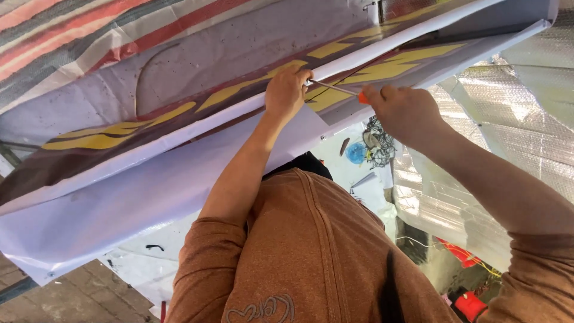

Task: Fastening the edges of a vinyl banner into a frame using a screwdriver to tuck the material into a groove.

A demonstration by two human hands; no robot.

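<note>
The left hand [287, 93] pinches the folded edge of the limp, light white vinyl banner [149, 179], while beside it the right hand [403, 110] is closed around a rigid orange-handled metal screwdriver [338, 90].

Two hands [347, 98], one screwdriver [335, 88], one banner [149, 161]

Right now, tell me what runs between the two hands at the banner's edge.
In the head view, a thin metal tool shaft spans from the right hand to the left hand on the banner.

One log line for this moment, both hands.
left hand: gripping banner edge | right hand: holding screwdriver, tip at edge
</note>
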